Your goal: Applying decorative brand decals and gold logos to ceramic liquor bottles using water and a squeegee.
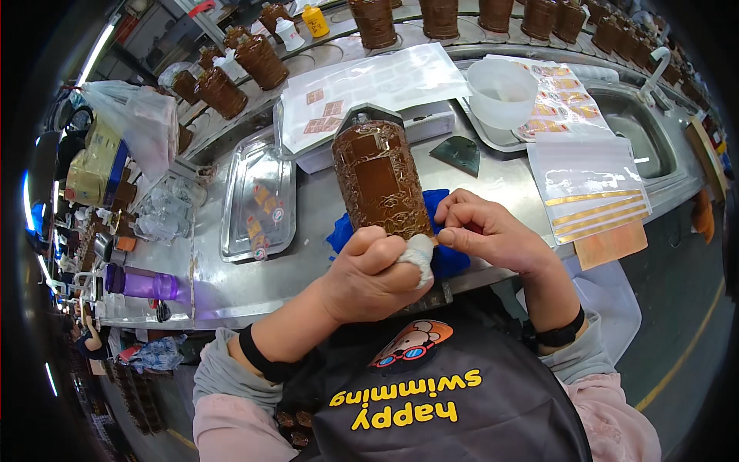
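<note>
A brown embossed bottle (376, 173) lies before me, its neck pointing away and a smooth rectangular panel facing up. Behind the neck shows a dark angular holder (390, 115). Blue cloth (456, 262) sticks out on both sides of the bottle's near end. My left hand (375, 271) is closed in a fist at that near end, with white wrapping (418, 256) at its thumb pressed against the bottle. Anything inside the fist is hidden. At the bottle's lower right edge, my right hand (481, 233) has thumb and forefinger pinched together; what they grip is too small to name.
A metal tray (231, 202) with small stickers lies left. Label sheets (369, 82), a dark scraper-like plate (457, 155) and a translucent tub (502, 94) lie beyond. Plastic sheets (589, 185) and a sink (639, 131) are right. More brown bottles (374, 21) line the back.
</note>
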{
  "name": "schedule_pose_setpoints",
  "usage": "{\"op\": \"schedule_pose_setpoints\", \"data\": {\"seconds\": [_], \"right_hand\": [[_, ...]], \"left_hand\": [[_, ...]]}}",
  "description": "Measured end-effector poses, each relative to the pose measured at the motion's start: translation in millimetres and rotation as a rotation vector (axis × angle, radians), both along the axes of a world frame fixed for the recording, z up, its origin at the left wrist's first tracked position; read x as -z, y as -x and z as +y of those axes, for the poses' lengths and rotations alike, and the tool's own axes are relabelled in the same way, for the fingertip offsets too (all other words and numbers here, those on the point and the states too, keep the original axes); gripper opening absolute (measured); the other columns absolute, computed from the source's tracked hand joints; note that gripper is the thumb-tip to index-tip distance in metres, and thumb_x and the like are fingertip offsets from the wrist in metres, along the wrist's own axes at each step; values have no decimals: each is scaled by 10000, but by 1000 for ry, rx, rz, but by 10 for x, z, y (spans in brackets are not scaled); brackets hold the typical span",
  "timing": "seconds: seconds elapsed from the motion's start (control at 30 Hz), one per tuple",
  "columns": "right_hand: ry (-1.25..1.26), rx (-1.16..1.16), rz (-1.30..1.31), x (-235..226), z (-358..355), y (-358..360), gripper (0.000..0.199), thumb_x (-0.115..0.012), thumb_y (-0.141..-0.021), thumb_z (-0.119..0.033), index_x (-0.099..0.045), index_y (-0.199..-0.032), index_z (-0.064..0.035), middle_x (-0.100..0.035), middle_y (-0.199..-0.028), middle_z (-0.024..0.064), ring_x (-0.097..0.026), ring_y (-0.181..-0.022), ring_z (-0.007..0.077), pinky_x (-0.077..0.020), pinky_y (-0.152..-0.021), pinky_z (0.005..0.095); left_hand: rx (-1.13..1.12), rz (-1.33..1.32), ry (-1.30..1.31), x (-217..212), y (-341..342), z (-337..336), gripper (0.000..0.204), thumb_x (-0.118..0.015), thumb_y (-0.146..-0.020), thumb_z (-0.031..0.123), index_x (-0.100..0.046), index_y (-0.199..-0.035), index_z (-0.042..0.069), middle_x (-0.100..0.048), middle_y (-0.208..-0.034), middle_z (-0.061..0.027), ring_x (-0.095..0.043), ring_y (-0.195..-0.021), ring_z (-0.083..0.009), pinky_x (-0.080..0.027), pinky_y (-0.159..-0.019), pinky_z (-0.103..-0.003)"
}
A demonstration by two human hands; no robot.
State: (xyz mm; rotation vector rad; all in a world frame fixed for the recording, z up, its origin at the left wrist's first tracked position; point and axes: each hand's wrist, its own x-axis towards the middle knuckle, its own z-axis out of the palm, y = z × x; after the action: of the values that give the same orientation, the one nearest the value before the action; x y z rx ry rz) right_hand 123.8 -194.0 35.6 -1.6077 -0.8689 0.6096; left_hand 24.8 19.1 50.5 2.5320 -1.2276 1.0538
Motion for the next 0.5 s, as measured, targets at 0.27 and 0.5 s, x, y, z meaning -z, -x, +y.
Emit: {"op": "schedule_pose_setpoints", "data": {"seconds": [0.27, 0.5], "right_hand": [[-2, -4, -36, -74, 29, 19, 223, -663, -885, -221, -603, -851, -9, -532, -938, 57, -495, -859, 150, -412, -757, 273], [-6, -3, -5, -4, 34, 14, 216, -660, -884, -214, -599, -845, -11, -533, -937, 58, -497, -858, 152, -414, -754, 276]], "left_hand": [[-159, -87, 153, 201, 175, 68, 281, -727, -493, 143, -666, -758, 212, -545, -1027, 56, -443, -939, -213, -372, -679, -378], [-114, 38, 115, 138, 125, 47, 290, -753, -507, 121, -680, -769, 220, -561, -966, 70, -453, -940, -199, -368, -716, -364]]}}
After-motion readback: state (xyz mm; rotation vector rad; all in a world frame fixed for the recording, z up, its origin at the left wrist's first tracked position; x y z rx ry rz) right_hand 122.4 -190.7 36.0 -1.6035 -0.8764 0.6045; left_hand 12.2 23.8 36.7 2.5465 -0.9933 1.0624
